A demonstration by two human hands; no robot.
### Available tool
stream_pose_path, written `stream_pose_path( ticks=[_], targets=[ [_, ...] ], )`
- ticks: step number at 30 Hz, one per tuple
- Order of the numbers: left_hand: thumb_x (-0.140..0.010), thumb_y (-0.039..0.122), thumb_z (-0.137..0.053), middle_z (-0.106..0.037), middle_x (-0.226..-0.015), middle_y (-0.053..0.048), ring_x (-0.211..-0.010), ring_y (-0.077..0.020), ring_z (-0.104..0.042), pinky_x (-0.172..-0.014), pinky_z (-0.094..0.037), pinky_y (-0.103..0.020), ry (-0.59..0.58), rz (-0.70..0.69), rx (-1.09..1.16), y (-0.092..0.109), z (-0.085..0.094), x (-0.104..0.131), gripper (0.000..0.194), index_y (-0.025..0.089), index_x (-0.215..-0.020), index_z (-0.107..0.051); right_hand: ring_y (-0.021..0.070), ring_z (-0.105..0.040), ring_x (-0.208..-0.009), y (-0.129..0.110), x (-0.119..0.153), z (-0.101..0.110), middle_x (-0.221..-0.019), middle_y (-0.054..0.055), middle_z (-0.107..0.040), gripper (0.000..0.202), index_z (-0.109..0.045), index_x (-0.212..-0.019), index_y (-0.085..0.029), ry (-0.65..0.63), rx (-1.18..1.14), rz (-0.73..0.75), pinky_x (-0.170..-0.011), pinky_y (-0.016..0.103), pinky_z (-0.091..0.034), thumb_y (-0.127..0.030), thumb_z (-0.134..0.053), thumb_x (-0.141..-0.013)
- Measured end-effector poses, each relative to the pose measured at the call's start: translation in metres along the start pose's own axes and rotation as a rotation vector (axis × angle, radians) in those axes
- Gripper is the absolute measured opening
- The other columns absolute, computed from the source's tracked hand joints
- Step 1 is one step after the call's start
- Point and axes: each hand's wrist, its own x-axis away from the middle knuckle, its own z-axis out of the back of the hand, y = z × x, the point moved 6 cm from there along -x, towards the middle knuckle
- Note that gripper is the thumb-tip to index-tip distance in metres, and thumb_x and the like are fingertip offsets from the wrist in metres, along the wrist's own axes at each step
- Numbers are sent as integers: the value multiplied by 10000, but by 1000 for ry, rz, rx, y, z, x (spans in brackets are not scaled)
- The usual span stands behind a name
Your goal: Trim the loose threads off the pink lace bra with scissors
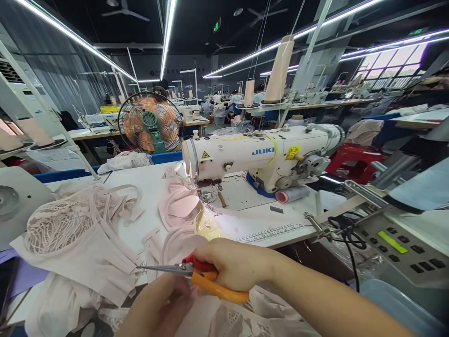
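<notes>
My right hand (pixel 235 264) is closed round the handles of a pair of scissors (pixel 220 286), one handle orange and one red. The metal blades point left and look nearly together. Just below them, my left hand (pixel 159 304) has its fingers curled in by the pivot; whatever they grip is hidden. A pale pink bra (pixel 180 234) lies beyond the blades, stretching up to the needle end of a white sewing machine (pixel 231 157). More pale lacy fabric (pixel 242 320) is bunched beneath my right forearm.
A heap of pale pink lacy garments (pixel 70 243) covers the table's left side. A printed ruler (pixel 273 232) runs along the front edge. Right of it are a control box (pixel 396 248) and a tape guide. Behind stand a fan (pixel 150 121), thread cones (pixel 280 70) and a red stool (pixel 358 161).
</notes>
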Motion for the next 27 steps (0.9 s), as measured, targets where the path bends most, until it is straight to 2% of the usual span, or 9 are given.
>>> stream_pose_path(
  ticks=[2, 5, 10, 14, 19, 27],
  targets=[
    [-726, 355, -675, -627, -734, -12, -635, -159, -539, -566, -466, -194, -53, 75, 90, -3, -3, -5, 175, 225, -840, -649, 80, -326, -505, 5, 1, 2, -552, -79, -363, 276, -361, -602, -202, -2, -39, -1, -442, 192, -271, -237, -617, -696],
    [-725, 353, -668, -577, -723, -4, -679, -166, -529, -611, -453, -214, -118, 134, 198, -2, -6, -7, 161, 211, -762, -604, 78, -372, -509, 8, 1, 2, -561, -76, -395, 265, -390, -601, -194, -13, -132, -15, -439, 176, -294, -234, -641, -679],
    [-690, 457, -708, -588, -719, -6, -719, -166, -515, -657, -413, -229, -33, 220, 404, 13, -6, -6, 306, 196, -650, -553, 81, -439, -515, 2, 0, 2, -555, -79, -440, 235, -449, -625, -187, -49, -179, 13, -462, 174, -337, -238, -674, -670],
    [-603, 501, -775, -648, -752, -18, -740, -175, -546, -679, -410, -245, -53, 326, 578, 17, -8, -6, 385, 185, -598, -557, 75, -385, -484, 1, 2, 7, -537, -82, -412, 206, -463, -626, -191, -18, -143, 6, -455, 187, -307, -253, -634, -722],
    [-585, 464, -800, -629, -692, -13, -698, -168, -538, -659, -402, -250, -44, 322, 533, 19, -3, -8, 370, 175, -594, -569, 95, -458, -550, 3, -1, 3, -583, -66, -461, 217, -458, -629, -189, -19, -123, 51, -481, 188, -329, -262, -649, -702],
    [-525, 541, -798, -509, -543, 42, -609, -135, -480, -619, -399, -231, 61, 349, 435, 20, -5, -7, 428, 184, -550, -561, 106, -401, -547, -4, -1, 5, -573, -70, -403, 242, -418, -618, -208, -5, -23, 70, -487, 209, -312, -250, -647, -683]
  ],
)
